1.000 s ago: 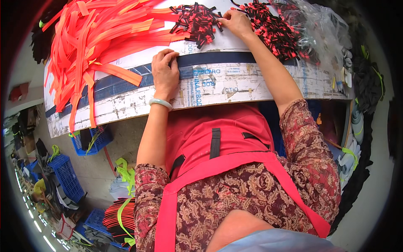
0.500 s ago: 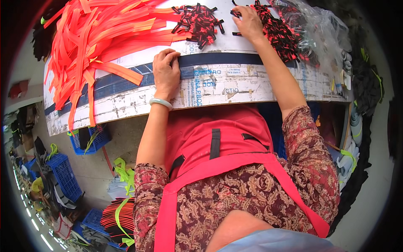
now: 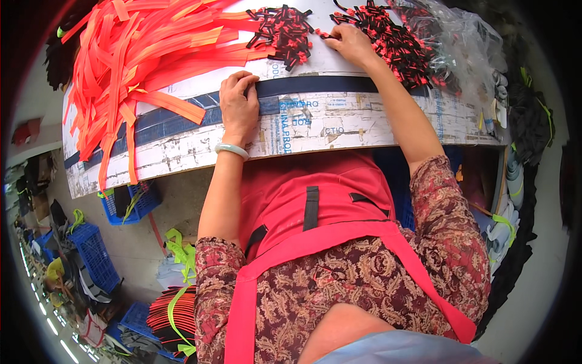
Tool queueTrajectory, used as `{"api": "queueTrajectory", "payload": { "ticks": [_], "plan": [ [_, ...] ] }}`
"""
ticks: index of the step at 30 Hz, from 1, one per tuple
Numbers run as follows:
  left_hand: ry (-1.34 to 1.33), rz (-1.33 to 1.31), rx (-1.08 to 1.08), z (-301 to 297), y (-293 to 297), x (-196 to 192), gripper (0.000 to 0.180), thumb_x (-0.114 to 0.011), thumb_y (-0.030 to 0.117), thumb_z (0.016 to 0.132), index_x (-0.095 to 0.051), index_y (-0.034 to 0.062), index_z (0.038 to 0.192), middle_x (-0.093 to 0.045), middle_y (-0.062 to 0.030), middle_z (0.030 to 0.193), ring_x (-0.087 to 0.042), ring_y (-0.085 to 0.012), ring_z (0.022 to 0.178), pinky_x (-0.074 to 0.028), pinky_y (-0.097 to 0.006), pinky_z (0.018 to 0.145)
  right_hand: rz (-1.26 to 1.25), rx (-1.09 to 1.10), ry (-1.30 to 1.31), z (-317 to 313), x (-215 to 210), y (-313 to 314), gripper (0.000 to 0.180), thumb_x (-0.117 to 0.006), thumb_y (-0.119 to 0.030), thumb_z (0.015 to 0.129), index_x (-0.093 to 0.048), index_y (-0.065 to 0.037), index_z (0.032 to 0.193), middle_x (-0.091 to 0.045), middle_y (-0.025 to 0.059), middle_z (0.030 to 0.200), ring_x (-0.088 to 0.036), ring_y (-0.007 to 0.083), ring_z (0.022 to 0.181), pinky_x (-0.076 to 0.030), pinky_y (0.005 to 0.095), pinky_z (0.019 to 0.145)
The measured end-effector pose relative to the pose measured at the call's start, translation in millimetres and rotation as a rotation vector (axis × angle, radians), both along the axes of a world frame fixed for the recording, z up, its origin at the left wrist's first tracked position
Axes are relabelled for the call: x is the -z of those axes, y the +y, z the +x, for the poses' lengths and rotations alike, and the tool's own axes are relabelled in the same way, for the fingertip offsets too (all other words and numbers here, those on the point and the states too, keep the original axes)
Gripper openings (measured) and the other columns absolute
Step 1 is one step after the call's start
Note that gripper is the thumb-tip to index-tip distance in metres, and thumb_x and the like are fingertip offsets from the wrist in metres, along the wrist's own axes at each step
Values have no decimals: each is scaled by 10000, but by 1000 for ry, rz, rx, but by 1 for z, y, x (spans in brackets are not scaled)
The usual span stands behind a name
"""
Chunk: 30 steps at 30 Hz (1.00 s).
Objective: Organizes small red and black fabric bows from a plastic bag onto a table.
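Your R hand (image 3: 353, 45) has come left twd the small pile (image 3: 282, 33), so one tab (image 3: 326, 36) now sits just right of it, apart from the big pile (image 3: 397, 48). R fingers prob. pinch that tab; it's tiny. Your L hand (image 3: 239, 104), fingers curled close together, rests below the small pile.

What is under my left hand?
The dark blue strip on the white tabletop shows on both sides of your left hand; whatever lies directly beneath is covered.
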<state>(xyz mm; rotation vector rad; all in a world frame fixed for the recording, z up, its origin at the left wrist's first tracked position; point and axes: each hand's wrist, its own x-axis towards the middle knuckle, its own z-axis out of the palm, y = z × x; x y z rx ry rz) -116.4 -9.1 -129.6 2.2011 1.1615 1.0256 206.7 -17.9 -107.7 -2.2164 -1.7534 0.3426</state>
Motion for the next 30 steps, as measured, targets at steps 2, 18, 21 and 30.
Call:
{"api": "queueTrajectory", "payload": {
  "ticks": [2,18,21,30],
  "plan": [
    [-11,10,6,0,0,0,128,-655,34,860,-728,66,959,-663,-51,1062,-591,-259,1043,-469,-357,935,74,8,-119,15,-3,-11,288,-717,-335,839,-695,-60,920,-672,107,978,-643,301,944,-504,423,829],
    [-22,-15,1,0,-1,-2,105,-641,36,861,-718,50,932,-658,-71,1041,-588,-285,1030,-460,-386,938,241,-83,-92,-5,24,79,351,-719,-382,866,-710,-84,1051,-660,110,1180,-626,297,1084,-488,414,933],
    [-21,-15,1,0,-1,-3,105,-638,34,864,-717,48,930,-659,-72,1040,-588,-285,1029,-460,-389,938,82,-57,-39,-4,16,74,329,-729,-355,856,-704,-73,1023,-680,117,1125,-652,275,1015,-507,411,876],
    [-23,-19,10,2,-2,-4,107,-639,36,864,-716,47,937,-655,-71,1041,-585,-284,1035,-460,-388,939,82,30,67,2,13,56,259,-718,-273,815,-712,-90,998,-727,111,951,-690,279,912,-531,403,824]
  ]
}}
